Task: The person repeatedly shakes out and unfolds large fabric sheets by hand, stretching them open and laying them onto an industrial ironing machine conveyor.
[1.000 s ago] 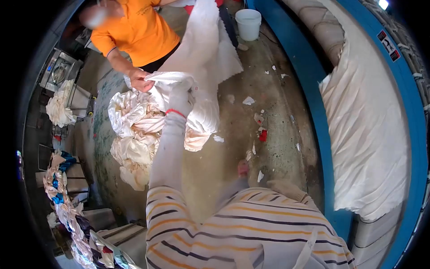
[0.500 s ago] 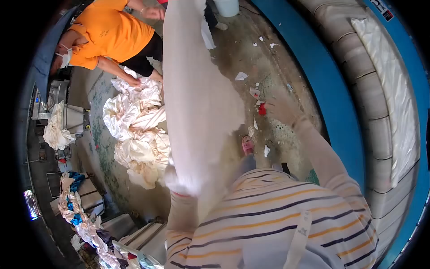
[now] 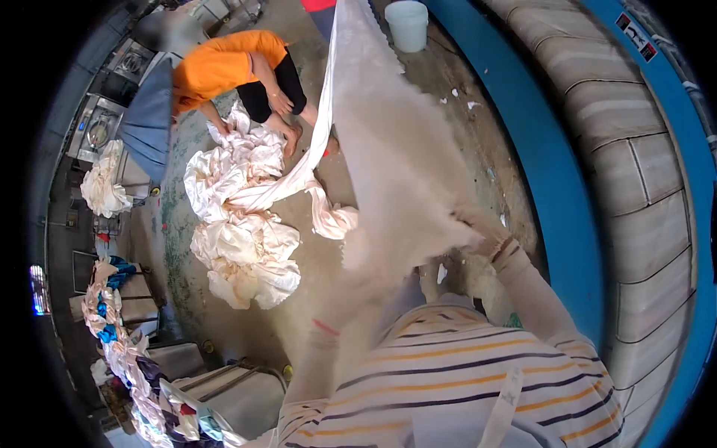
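Observation:
A large white sheet stretches from the top of the view down to my two hands, blurred in its lower part. My left hand, with a red band at the wrist, is closed on its near left edge, though motion smears the fingers. Over on the right, my right hand grips the sheet's near right corner. Left of the sheet, a pile of crumpled white cloth lies on the floor, and a twisted strip of cloth runs from it up along the sheet's side.
A co-worker in an orange shirt bends over the pile. A blue machine frame with a padded belt runs along my right. A white bucket stands at the far end. Carts and more linen line the left.
My right hand has come from the open floor onto the sheet's corner. The sheet now spreads between both hands. White fabric on the padded belt is gone from view. The co-worker bends lower.

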Demonstrator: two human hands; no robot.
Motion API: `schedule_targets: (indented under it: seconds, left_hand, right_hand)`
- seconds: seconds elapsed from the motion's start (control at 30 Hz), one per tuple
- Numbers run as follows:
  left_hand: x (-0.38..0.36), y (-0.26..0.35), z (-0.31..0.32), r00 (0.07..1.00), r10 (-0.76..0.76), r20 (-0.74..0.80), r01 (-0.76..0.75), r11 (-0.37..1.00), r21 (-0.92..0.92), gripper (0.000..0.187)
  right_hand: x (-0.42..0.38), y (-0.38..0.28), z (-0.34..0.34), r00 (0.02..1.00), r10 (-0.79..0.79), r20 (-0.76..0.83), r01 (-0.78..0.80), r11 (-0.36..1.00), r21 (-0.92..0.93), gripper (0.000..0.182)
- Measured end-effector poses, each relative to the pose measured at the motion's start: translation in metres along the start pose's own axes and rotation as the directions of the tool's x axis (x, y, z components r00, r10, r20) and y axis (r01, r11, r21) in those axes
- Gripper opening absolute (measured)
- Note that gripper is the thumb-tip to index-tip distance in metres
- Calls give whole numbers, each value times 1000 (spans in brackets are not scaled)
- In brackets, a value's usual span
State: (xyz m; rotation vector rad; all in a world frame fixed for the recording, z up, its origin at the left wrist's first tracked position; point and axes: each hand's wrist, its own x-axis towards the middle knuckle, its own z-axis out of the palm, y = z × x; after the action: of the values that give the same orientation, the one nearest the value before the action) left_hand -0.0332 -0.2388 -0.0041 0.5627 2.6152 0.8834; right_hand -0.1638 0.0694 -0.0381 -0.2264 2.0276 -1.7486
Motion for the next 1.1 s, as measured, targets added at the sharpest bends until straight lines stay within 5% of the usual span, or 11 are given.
schedule_targets:
  seconds: [0.07, 0.17, 0.23, 0.3, 0.43, 0.5, 0.63, 0.8, 0.83, 1.0, 1.1]
  left_hand:
    - [26, 81, 15, 915, -391, -101, 388, 920, -49, 60]
    - [55, 127, 62, 861, -323, -394, 319, 945, -78, 56]
    - [67, 136, 95, 807, -186, -561, 178, 982, -70, 52]
    - [83, 133, 117, 726, -141, -673, 70, 989, -132, 49]
    - [98, 89, 135, 585, -239, -775, -36, 947, -320, 43]
    - [93, 53, 141, 539, -328, -776, -52, 906, -420, 40]
    - [41, -31, 166, 494, -483, -723, -64, 809, -584, 29]
    - [-31, -60, 147, 535, -660, -527, 599, 737, -314, 31]
    - [-42, -74, 146, 618, -625, -476, 580, 772, -260, 31]
    - [-56, -81, 158, 895, -182, -408, 146, 982, -119, 33]
    - [-28, 16, 128, 848, 347, -401, -331, 937, 111, 20]
  right_hand:
    - [-14, 0, -12, 969, 238, -61, -211, 935, 285, 15]
    - [-33, 14, -8, 967, -230, -112, 215, 968, -129, 12]
    - [-50, 3, 21, 731, -681, 27, 558, 575, -599, 14]
    - [-72, -17, 40, 946, -324, 19, 324, 942, -90, 12]
    - [-166, -107, 63, 965, 159, 209, -219, 927, 305, 13]
    - [-206, -103, 49, 966, -154, 206, 155, 988, 7, 16]
    - [-293, -67, -40, 936, -155, -316, 44, 942, -332, 24]
    - [-366, -100, -126, 430, -223, -875, -359, 847, -392, 35]
    - [-390, -82, -174, 539, -506, -674, -333, 607, -722, 43]
    - [-359, -111, -132, 383, -496, -779, -110, 813, -571, 59]
    - [-287, -42, -64, 897, 169, -408, -203, 978, -40, 51]
